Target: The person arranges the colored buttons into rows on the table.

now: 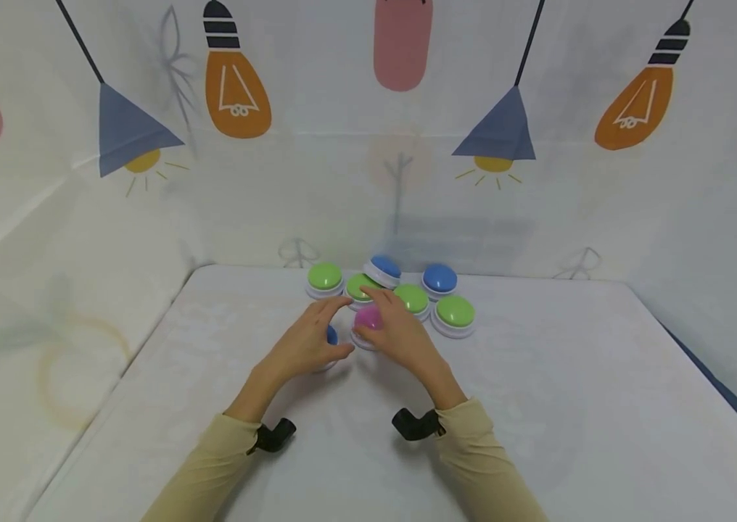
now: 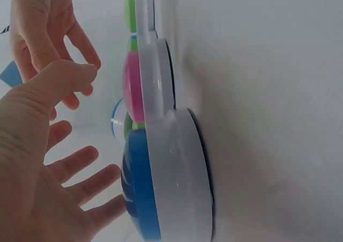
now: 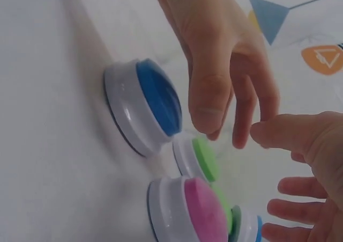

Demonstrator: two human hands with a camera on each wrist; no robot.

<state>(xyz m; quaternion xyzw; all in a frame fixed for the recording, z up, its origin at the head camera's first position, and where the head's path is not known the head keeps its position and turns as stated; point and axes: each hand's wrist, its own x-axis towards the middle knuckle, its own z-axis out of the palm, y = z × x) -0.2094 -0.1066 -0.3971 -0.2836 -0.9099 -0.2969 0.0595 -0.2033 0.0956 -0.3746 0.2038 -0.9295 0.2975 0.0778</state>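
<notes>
Round push buttons with white bases stand in a cluster on the white table. My left hand (image 1: 306,341) hovers over a blue button (image 2: 140,183) at the cluster's near left, thumb and fingers spread apart. Beside it, my right hand (image 1: 405,339) is above a pink button (image 3: 206,210), partly covering it in the head view; its fingers are loosely bent and hold nothing. Both wrist views show the hands raised off the buttons, fingertips close to each other. Behind them, a tilted blue button (image 1: 385,266) leans on a green button (image 1: 358,285).
Another green button (image 1: 325,276) stands at the back left. To the right are a green button (image 1: 412,297), a blue button (image 1: 439,278) and one more green button (image 1: 456,311). A white curtain (image 1: 316,196) printed with lamps hangs behind the table's back edge.
</notes>
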